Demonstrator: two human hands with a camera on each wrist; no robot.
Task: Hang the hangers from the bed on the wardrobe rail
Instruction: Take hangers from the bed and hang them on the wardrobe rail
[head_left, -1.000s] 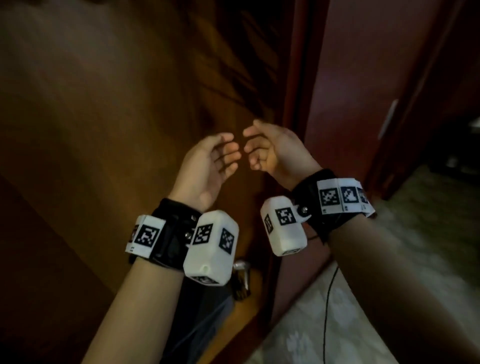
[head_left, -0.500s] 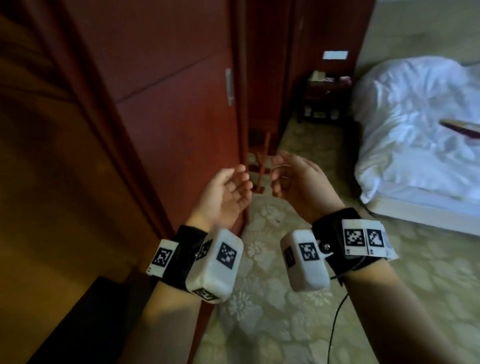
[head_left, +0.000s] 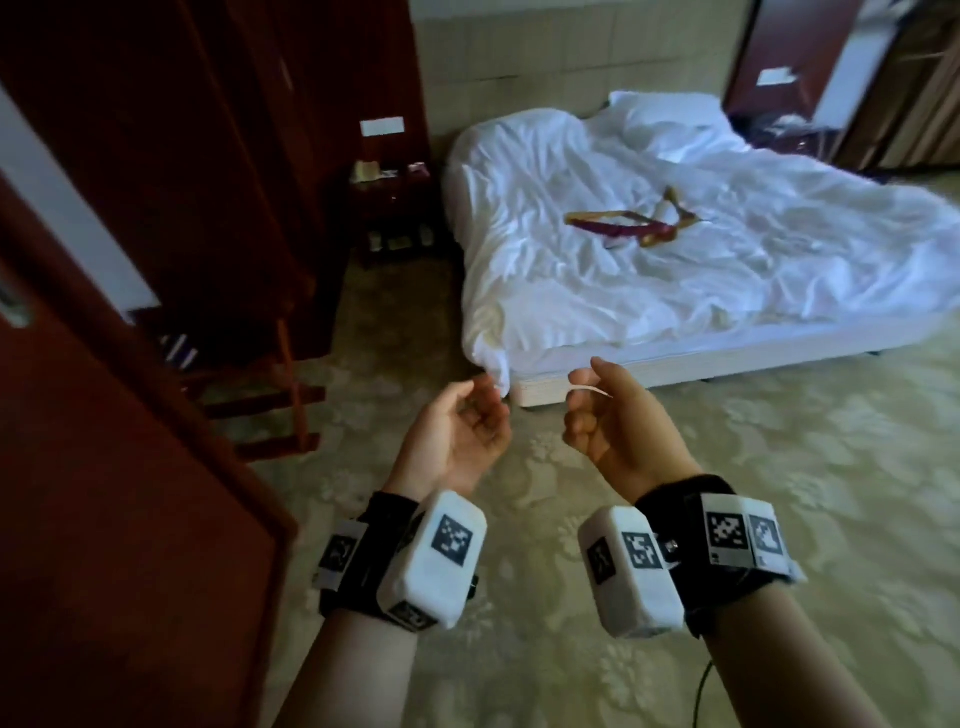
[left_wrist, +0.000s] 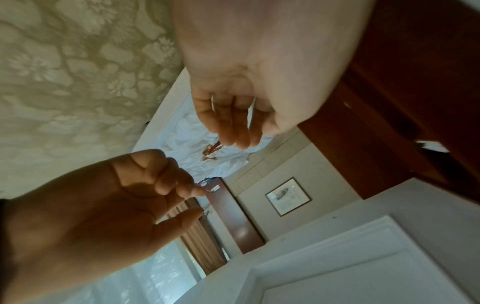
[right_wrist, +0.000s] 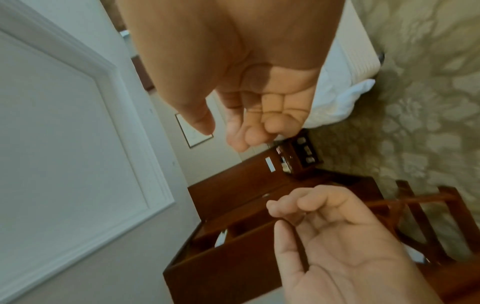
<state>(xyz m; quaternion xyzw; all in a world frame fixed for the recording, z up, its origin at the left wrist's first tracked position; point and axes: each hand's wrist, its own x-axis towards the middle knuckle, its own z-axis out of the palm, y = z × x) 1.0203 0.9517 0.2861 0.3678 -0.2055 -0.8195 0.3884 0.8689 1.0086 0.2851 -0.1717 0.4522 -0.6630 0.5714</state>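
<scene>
Several wooden hangers (head_left: 631, 224), dark red and tan, lie in a loose pile on the white bed (head_left: 675, 291), far ahead of both hands; they also show small past my fingers as the hangers (left_wrist: 211, 151). My left hand (head_left: 475, 410) and right hand (head_left: 587, 395) are raised side by side over the carpet, short of the bed's near corner. Both have loosely curled fingers and hold nothing, as the left hand (left_wrist: 241, 131) and right hand (right_wrist: 233, 131) show in the wrist views. The wardrobe rail is not in view.
A dark red wardrobe door (head_left: 130, 493) stands open close on my left. Beyond it are a wooden luggage rack (head_left: 270, 400) and a nightstand (head_left: 389, 208) beside the bed. Patterned carpet (head_left: 779, 493) spreads between me and the bed.
The view has swung from the wardrobe door round to the right, bringing the bed and hangers into sight. Both hands stay raised, empty and close together.
</scene>
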